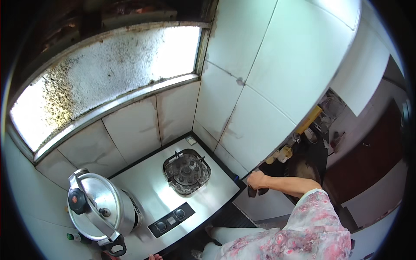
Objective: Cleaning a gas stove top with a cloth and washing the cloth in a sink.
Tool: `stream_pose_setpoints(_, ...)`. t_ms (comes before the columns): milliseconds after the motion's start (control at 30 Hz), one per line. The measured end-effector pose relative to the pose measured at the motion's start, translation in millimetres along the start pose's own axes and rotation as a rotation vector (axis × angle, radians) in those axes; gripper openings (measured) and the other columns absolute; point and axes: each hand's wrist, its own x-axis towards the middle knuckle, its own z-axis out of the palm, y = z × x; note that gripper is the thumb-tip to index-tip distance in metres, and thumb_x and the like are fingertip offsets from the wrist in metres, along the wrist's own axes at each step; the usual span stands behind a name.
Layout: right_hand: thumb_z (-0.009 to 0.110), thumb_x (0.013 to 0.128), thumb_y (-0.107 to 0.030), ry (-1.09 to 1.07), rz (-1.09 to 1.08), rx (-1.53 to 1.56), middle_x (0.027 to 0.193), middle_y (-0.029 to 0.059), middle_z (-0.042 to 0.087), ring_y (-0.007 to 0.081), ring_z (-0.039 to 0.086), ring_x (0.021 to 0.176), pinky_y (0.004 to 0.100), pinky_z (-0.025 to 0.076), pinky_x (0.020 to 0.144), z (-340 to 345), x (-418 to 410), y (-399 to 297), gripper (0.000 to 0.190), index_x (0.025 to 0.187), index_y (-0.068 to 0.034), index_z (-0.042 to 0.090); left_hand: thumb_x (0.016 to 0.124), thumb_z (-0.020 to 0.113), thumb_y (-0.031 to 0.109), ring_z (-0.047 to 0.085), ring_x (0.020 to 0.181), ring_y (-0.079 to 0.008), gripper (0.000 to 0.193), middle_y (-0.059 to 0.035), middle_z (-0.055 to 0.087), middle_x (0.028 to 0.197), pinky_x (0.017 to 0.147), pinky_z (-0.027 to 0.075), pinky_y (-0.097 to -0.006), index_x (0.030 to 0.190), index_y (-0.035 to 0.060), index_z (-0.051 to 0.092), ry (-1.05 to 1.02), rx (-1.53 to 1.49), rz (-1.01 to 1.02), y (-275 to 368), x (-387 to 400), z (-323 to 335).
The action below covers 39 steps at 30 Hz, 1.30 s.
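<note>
My right hand [256,179] is closed in a fist by the edge of the tiled wall, at the stove's right corner. Two dark brown lobes of an object [256,191] hang below the fist; what it is cannot be made out. Only the fingertips of my left hand [155,257] show at the bottom rim, by the front edge of the gas stove [149,195]. Anything in that hand is out of view. A pressure cooker [107,198] with its lid on stands over the stove's left side. The right burner [187,172] has no pot on it.
A control panel with two knobs [171,220] lies at the stove's front. A green-capped bottle [75,237] is beside the cooker. Past the tiled wall [260,107], a dark counter holds a wok [304,170], a yellow box [309,119] and cups. A grimy window [110,71] is behind the stove.
</note>
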Motion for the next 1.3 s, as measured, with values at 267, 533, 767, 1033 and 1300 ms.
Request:
stream_pose_setpoints(267, 0.052, 0.074, -0.019, 0.543, 0.130, 0.693, 0.087, 0.0098, 0.068, 0.0279, 0.064, 0.085, 0.0388, 0.050, 0.077, -216.8, -105.3, 73.8, 0.027, 0.097, -0.019, 0.068, 0.090, 0.062, 0.016, 0.056, 0.066, -0.0210, 0.029, -0.0152, 0.064, 0.082, 0.061, 0.047, -0.0332, 0.105, -0.0086, 0.061, -0.050, -0.009, -0.004, -1.6, 8.1, -11.0)
stream_pose_setpoints(533, 0.053, 0.076, -0.012, 1.532, 0.445, 0.215, 0.091, 0.0100, 0.070, 0.0273, 0.064, 0.083, 0.0369, 0.053, 0.079, -380.6, -200.0, 202.1, 0.027, 0.097, -0.016, 0.070, 0.086, 0.067, 0.015, 0.059, 0.058, -0.0198, 0.025, -0.0135, 0.066, 0.077, 0.053, 0.048, -0.0303, 0.100, -0.0055, 0.063, -0.042, -0.060, -0.010, -8.1, 21.9, -14.5)
stream_pose_setpoints(767, 0.055, 0.081, -0.020, 1.227, 0.925, -0.162, 0.091, 0.0102, 0.067, 0.0294, 0.061, 0.090, 0.0400, 0.054, 0.073, -429.1, -159.8, 216.0, 0.020, 0.096, -0.013, 0.066, 0.088, 0.065, 0.014, 0.056, 0.058, -0.0194, 0.027, -0.0146, 0.064, 0.078, 0.052, 0.046, -0.0302, 0.103, -0.0078, 0.062, -0.051, -0.077, -0.031, -6.1, 15.4, -10.8)
stream_pose_setpoints(1033, 0.057, 0.075, -0.017, 0.975, 0.452, -0.217, 0.078, 0.0079, 0.058, 0.0250, 0.053, 0.086, 0.0363, 0.040, 0.063, -215.6, 24.6, 116.8, 0.008, 0.078, -0.011, 0.058, 0.090, 0.062, 0.012, 0.056, 0.063, -0.0204, 0.027, -0.0164, 0.063, 0.079, 0.055, 0.046, -0.0310, 0.105, -0.0104, 0.060, 0.022, -0.058, 0.006, 1.7, -0.1, 1.9)
stream_pose_setpoints(1300, 0.059, 0.075, -0.020, 0.544, 0.297, 0.412, 0.085, 0.0157, 0.067, 0.0344, 0.064, 0.087, 0.0468, 0.052, 0.072, -231.1, 20.6, 82.2, 0.020, 0.088, -0.009, 0.070, 0.089, 0.063, 0.014, 0.058, 0.062, -0.0218, 0.030, -0.0153, 0.064, 0.080, 0.055, 0.046, -0.0315, 0.108, -0.0086, 0.060, -0.008, -0.052, -0.008, -4.8, 8.3, -6.5)
